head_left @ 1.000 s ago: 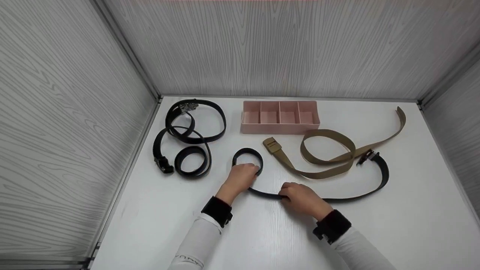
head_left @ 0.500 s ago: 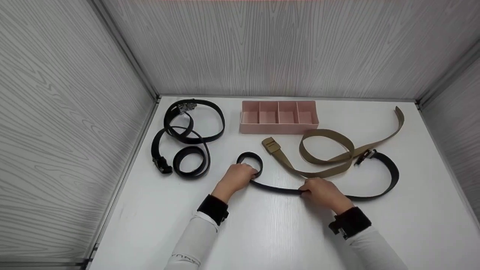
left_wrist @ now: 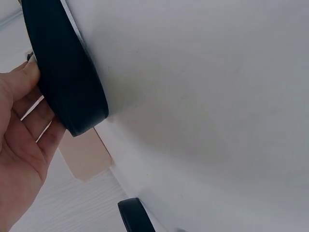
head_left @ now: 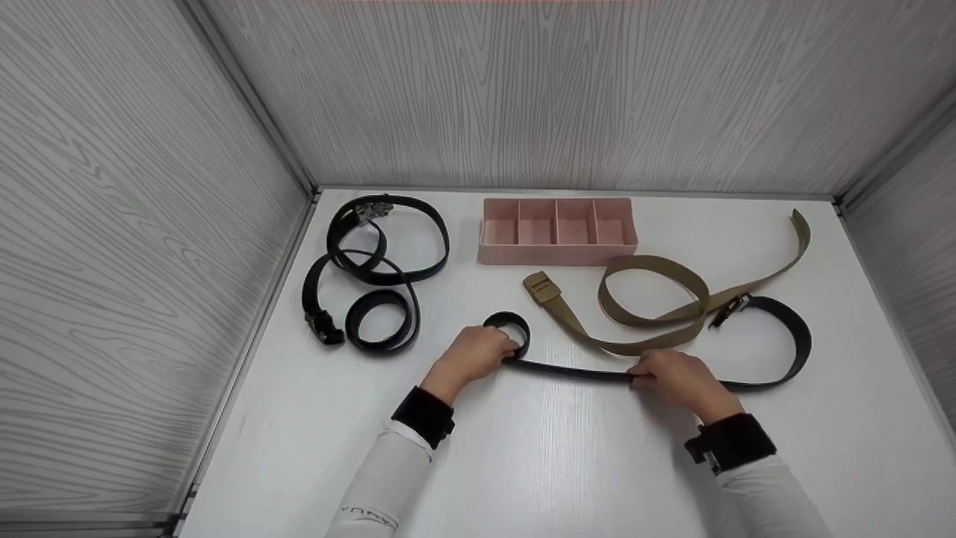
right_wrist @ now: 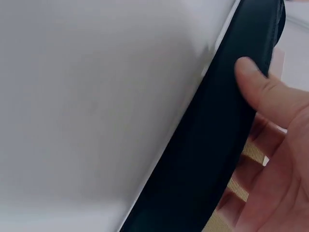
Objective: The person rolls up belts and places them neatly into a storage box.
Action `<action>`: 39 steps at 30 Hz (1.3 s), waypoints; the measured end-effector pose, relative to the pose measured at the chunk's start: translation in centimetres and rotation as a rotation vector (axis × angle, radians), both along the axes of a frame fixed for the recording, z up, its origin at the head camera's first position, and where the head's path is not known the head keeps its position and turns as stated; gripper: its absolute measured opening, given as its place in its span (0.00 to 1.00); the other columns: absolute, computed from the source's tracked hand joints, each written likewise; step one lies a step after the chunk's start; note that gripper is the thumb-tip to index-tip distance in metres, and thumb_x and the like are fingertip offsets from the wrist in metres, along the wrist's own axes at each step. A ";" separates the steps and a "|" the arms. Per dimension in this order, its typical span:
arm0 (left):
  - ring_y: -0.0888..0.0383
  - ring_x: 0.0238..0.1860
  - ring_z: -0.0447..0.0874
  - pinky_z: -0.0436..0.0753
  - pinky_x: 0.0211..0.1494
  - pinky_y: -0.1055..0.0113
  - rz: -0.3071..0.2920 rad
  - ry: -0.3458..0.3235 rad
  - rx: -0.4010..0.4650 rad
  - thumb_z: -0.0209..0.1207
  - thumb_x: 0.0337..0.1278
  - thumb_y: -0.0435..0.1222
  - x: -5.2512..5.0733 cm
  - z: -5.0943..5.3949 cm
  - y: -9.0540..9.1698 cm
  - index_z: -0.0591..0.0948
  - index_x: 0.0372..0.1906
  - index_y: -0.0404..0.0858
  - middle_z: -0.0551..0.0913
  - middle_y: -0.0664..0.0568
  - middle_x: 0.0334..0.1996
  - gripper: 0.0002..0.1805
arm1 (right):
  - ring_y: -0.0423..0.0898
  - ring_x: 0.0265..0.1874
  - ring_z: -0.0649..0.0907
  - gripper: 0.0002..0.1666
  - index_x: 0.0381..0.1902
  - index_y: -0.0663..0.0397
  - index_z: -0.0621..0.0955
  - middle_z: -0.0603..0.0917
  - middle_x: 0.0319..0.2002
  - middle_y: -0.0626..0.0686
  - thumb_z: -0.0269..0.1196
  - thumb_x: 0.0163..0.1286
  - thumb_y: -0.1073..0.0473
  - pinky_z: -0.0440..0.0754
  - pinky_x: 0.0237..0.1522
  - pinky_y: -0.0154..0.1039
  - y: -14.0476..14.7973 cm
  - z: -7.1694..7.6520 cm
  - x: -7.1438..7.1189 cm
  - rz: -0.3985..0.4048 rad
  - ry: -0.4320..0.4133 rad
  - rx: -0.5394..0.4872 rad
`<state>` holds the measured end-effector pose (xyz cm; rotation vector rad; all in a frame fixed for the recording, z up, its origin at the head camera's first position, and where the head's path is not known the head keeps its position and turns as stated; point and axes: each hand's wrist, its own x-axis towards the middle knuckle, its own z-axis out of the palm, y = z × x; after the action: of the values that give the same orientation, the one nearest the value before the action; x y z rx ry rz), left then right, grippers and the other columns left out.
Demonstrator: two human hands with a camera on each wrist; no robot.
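A black belt (head_left: 575, 371) stands on its edge across the front of the table, coiled at its left end and curving round to a metal buckle (head_left: 730, 310) at its right. My left hand (head_left: 473, 353) grips the small coil, with the thumb against the band in the left wrist view. Farther right, my right hand (head_left: 683, 379) pinches the straight stretch, thumb (right_wrist: 253, 79) on the near face and the other fingers behind it. Just beyond the right hand lies a tan webbing belt (head_left: 650, 347), loosely looped, its buckle (head_left: 541, 288) pointing left.
A pink tray (head_left: 556, 255) with several compartments stands near the back wall. To the left lie two more black belts, one looped (head_left: 426, 275) with an ornate buckle and one partly coiled (head_left: 381, 345). Grey panels enclose the white table at the back and sides.
My right hand has slid to the right along the black belt, lengthening the straight stretch. The coil in my left hand has become smaller, and the buckle-end curve has bulged outward to the right.
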<state>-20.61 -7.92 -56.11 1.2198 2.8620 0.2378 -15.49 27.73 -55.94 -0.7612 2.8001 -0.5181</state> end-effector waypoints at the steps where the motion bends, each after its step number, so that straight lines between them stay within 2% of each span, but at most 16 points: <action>1: 0.53 0.34 0.85 0.81 0.35 0.58 0.001 -0.004 0.005 0.61 0.63 0.38 -0.1 0.0 -0.1 0.86 0.32 0.44 0.86 0.54 0.30 0.06 | 0.44 0.32 0.81 0.05 0.36 0.46 0.88 0.80 0.32 0.43 0.69 0.62 0.62 0.78 0.31 0.46 0.4 0.0 -0.1 -0.008 -0.001 0.001; 6: 0.52 0.33 0.85 0.81 0.35 0.57 0.003 -0.008 0.024 0.62 0.62 0.38 -0.6 0.1 -0.3 0.86 0.33 0.44 0.86 0.52 0.30 0.05 | 0.43 0.29 0.79 0.08 0.40 0.50 0.89 0.80 0.32 0.45 0.68 0.63 0.63 0.77 0.30 0.46 2.6 -0.1 -0.7 -0.064 -0.017 0.001; 10: 0.52 0.33 0.85 0.82 0.35 0.58 -0.021 -0.002 0.056 0.62 0.62 0.37 -0.6 0.1 0.0 0.85 0.32 0.42 0.86 0.52 0.30 0.05 | 0.45 0.30 0.80 0.10 0.43 0.52 0.89 0.80 0.32 0.45 0.68 0.63 0.62 0.78 0.31 0.47 4.0 -0.4 -1.2 -0.105 -0.016 0.010; 17: 0.52 0.32 0.85 0.81 0.35 0.58 -0.036 0.015 0.096 0.62 0.61 0.35 -0.1 -0.3 0.3 0.83 0.30 0.41 0.85 0.52 0.28 0.04 | 0.53 0.33 0.83 0.10 0.43 0.54 0.89 0.81 0.32 0.47 0.68 0.63 0.61 0.79 0.32 0.51 4.3 -0.7 -1.4 -0.117 0.026 0.022; 21: 0.53 0.34 0.85 0.82 0.37 0.58 -0.026 0.019 0.047 0.58 0.62 0.32 0.4 -0.5 0.4 0.84 0.33 0.42 0.85 0.52 0.31 0.05 | 0.54 0.34 0.83 0.09 0.41 0.54 0.89 0.82 0.33 0.48 0.68 0.63 0.61 0.79 0.32 0.52 4.0 -0.7 -1.3 -0.126 0.046 0.035; 23: 0.53 0.38 0.85 0.82 0.41 0.59 -0.021 0.004 0.008 0.56 0.62 0.30 0.6 -0.6 0.5 0.85 0.38 0.43 0.86 0.52 0.35 0.09 | 0.53 0.34 0.83 0.08 0.40 0.53 0.89 0.82 0.33 0.48 0.68 0.63 0.61 0.79 0.32 0.52 3.9 -0.7 -1.2 -0.132 0.053 0.036; 25: 0.54 0.43 0.85 0.81 0.46 0.60 -0.014 -0.039 -0.008 0.54 0.64 0.28 0.7 -0.6 0.4 0.86 0.46 0.43 0.86 0.51 0.41 0.13 | 0.53 0.33 0.83 0.06 0.39 0.53 0.88 0.83 0.33 0.48 0.68 0.64 0.60 0.79 0.32 0.52 3.8 -0.7 -1.3 -0.141 0.056 0.034; 29: 0.54 0.54 0.81 0.76 0.58 0.62 0.003 -0.196 0.066 0.50 0.69 0.30 0.6 -0.9 0.0 0.82 0.56 0.39 0.84 0.49 0.51 0.17 | 0.53 0.33 0.83 0.05 0.37 0.54 0.88 0.85 0.34 0.50 0.67 0.64 0.61 0.79 0.33 0.53 3.7 -0.7 -1.5 -0.167 0.042 0.031; 32: 0.54 0.58 0.78 0.72 0.62 0.62 0.004 -0.284 0.118 0.51 0.71 0.36 0.5 -1.1 -0.3 0.80 0.58 0.37 0.82 0.48 0.54 0.16 | 0.55 0.35 0.84 0.06 0.38 0.55 0.88 0.86 0.36 0.53 0.67 0.64 0.61 0.79 0.35 0.53 3.7 -0.8 -1.6 -0.173 0.035 0.035; 35: 0.54 0.58 0.78 0.72 0.62 0.62 -0.004 -0.286 0.122 0.56 0.69 0.37 0.5 -1.3 -0.4 0.81 0.57 0.37 0.82 0.48 0.53 0.16 | 0.55 0.36 0.84 0.07 0.40 0.54 0.88 0.86 0.36 0.53 0.67 0.64 0.61 0.80 0.35 0.53 3.7 -0.8 -1.6 -0.175 0.040 0.034; 39: 0.55 0.51 0.82 0.77 0.56 0.64 -0.015 -0.199 0.099 0.59 0.66 0.33 0.6 -1.5 -0.2 0.84 0.50 0.39 0.85 0.50 0.45 0.11 | 0.52 0.32 0.83 0.02 0.30 0.52 0.86 0.83 0.30 0.49 0.68 0.63 0.61 0.79 0.32 0.52 3.5 -0.8 -1.5 -0.184 0.056 0.029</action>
<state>-20.01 -8.13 -57.64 1.1596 2.6980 0.4767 -16.94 31.20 -56.77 -0.5234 2.9398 -0.4915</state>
